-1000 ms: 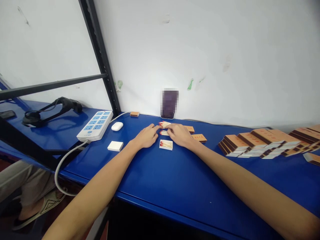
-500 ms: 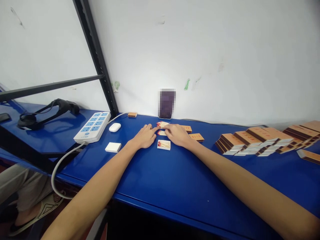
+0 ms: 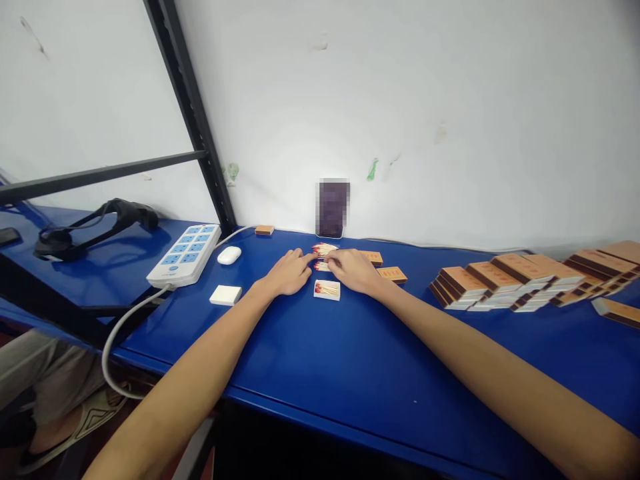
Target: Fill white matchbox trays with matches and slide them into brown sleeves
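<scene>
Red-headed matches (image 3: 325, 249) lie in a loose pile in front of the wall. My left hand (image 3: 290, 272) rests on the blue table left of them, its index finger stretched out to the match heads and holding nothing. From the right, my right hand (image 3: 353, 268) reaches over the matches with thumb and fingers bent together; whatever is between the fingertips is too small to make out. More matches show partly under that hand. Nearer me sits a white matchbox tray (image 3: 327, 297) with matches in it. Two orange matchboxes (image 3: 393, 275) lie beside my right hand, one partly covered.
Stacked matchboxes (image 3: 500, 277) stand at the right. On the left are a power strip (image 3: 185, 255) with its cable, a white rounded case (image 3: 229, 255), a white box (image 3: 225, 295) and a black headset (image 3: 100, 227). A pixelated phone-like device (image 3: 333, 208) leans on the wall.
My right hand's index finger has drawn in slightly toward the thumb over the matches. My left hand stays in nearly the same place.
</scene>
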### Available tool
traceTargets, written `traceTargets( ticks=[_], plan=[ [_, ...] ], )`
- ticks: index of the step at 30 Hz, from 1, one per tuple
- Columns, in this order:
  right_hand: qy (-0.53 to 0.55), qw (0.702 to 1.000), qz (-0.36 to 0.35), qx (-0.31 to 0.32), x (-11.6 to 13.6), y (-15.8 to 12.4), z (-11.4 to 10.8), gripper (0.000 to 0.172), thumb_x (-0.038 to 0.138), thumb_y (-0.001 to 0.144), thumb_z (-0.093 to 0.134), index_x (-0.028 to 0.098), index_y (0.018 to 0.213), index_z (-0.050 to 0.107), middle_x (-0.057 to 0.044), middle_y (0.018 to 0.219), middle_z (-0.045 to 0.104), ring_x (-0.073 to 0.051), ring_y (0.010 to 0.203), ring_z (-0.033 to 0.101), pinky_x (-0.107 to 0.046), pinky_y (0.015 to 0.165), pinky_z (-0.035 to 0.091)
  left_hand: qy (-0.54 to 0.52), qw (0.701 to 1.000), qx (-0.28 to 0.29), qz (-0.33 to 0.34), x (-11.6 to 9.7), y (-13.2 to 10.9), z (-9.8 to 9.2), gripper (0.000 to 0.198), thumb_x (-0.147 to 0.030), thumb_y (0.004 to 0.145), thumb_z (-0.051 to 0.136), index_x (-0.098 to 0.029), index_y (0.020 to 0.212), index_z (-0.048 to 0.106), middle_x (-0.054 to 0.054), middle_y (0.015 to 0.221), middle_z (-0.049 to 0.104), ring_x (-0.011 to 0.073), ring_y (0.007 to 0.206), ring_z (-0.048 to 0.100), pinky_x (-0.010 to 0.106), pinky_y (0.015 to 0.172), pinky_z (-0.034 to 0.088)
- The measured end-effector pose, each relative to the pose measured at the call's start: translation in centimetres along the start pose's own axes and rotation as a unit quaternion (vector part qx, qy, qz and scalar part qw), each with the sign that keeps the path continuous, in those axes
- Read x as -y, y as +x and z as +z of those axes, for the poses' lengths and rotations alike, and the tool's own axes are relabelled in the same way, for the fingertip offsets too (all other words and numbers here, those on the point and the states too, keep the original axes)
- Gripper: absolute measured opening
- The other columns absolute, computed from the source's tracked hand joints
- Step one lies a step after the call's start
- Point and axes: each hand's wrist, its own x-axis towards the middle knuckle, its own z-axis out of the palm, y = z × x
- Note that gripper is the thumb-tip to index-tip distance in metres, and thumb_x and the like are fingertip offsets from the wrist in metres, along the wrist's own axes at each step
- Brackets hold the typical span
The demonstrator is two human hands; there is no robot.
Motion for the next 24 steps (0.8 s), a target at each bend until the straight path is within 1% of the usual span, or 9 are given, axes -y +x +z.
traceTargets(
  ticks=[4, 6, 9, 12, 17, 20, 24],
  plan=[
    [0.006, 1.000, -0.016, -0.001, -0.2, 0.0, 0.1, 0.030, 0.023, 0.093, 0.039, 0.021, 0.096, 0.069, -0.004, 0.095, 0.073, -0.018, 0.082, 0.064, -0.026, 0.070, 0.037, -0.009, 1.000, 0.000, 0.002, 0.0, 0.1, 0.0, 0.047, -0.021, 0.094, 0.031, -0.016, 0.138, 0.045, 0.011, 0.105, 0.056, 0.0242, 0.104, 0.051, 0.039, 0.097, 0.038],
    [0.013, 1.000, -0.019, -0.006, -0.2, 0.0, 0.2, 0.031, 0.023, 0.093, 0.039, 0.022, 0.098, 0.069, -0.003, 0.097, 0.073, -0.018, 0.084, 0.064, -0.026, 0.072, 0.038, -0.012, 1.000, 0.001, 0.003, 0.0, 0.1, 0.0, 0.047, -0.021, 0.093, 0.031, -0.016, 0.138, 0.046, 0.011, 0.105, 0.056, 0.0244, 0.105, 0.051, 0.039, 0.097, 0.038],
    [0.011, 1.000, -0.003, -0.020, -0.3, 0.1, 0.3, 0.032, 0.023, 0.094, 0.038, 0.022, 0.105, 0.068, -0.004, 0.102, 0.072, -0.019, 0.089, 0.064, -0.027, 0.074, 0.039, -0.017, 1.000, -0.001, 0.006, 0.0, 0.0, 0.0, 0.047, -0.021, 0.093, 0.032, -0.015, 0.137, 0.047, 0.011, 0.104, 0.056, 0.0247, 0.103, 0.051, 0.040, 0.096, 0.038],
    [0.001, 0.999, 0.023, -0.026, -0.3, 0.1, 0.4, 0.032, 0.023, 0.093, 0.039, 0.022, 0.108, 0.067, -0.005, 0.106, 0.071, -0.020, 0.092, 0.064, -0.028, 0.076, 0.039, -0.014, 1.000, -0.009, 0.012, 0.0, -0.1, -0.1, 0.046, -0.020, 0.093, 0.033, -0.017, 0.136, 0.049, 0.010, 0.102, 0.056, 0.0242, 0.100, 0.052, 0.040, 0.095, 0.039],
    [-0.006, 0.999, 0.036, -0.006, -0.3, 0.2, 0.5, 0.033, 0.024, 0.094, 0.039, 0.022, 0.112, 0.066, -0.006, 0.110, 0.070, -0.021, 0.096, 0.063, -0.028, 0.078, 0.039, -0.010, 0.999, -0.029, 0.019, -0.1, -0.2, 0.0, 0.043, -0.021, 0.093, 0.036, -0.020, 0.132, 0.053, 0.008, 0.098, 0.055, 0.0223, 0.094, 0.054, 0.038, 0.093, 0.040],
    [-0.010, 0.999, 0.032, 0.002, -0.3, 0.2, 0.4, 0.033, 0.026, 0.095, 0.038, 0.022, 0.111, 0.067, -0.006, 0.107, 0.071, -0.021, 0.094, 0.063, -0.028, 0.075, 0.038, -0.011, 0.999, -0.043, 0.017, -0.2, -0.2, 0.1, 0.040, -0.026, 0.094, 0.038, -0.021, 0.128, 0.057, 0.007, 0.098, 0.057, 0.0217, 0.093, 0.055, 0.036, 0.089, 0.042],
    [0.003, 1.000, 0.012, 0.024, -0.4, 0.3, -0.5, 0.033, 0.030, 0.094, 0.040, 0.022, 0.102, 0.070, -0.006, 0.098, 0.072, -0.021, 0.087, 0.063, -0.027, 0.070, 0.038, -0.025, 0.998, -0.062, 0.012, -0.3, -0.1, 0.2, 0.039, -0.039, 0.096, 0.040, -0.020, 0.122, 0.062, 0.007, 0.094, 0.059, 0.0207, 0.089, 0.057, 0.034, 0.083, 0.043]
  ],
)
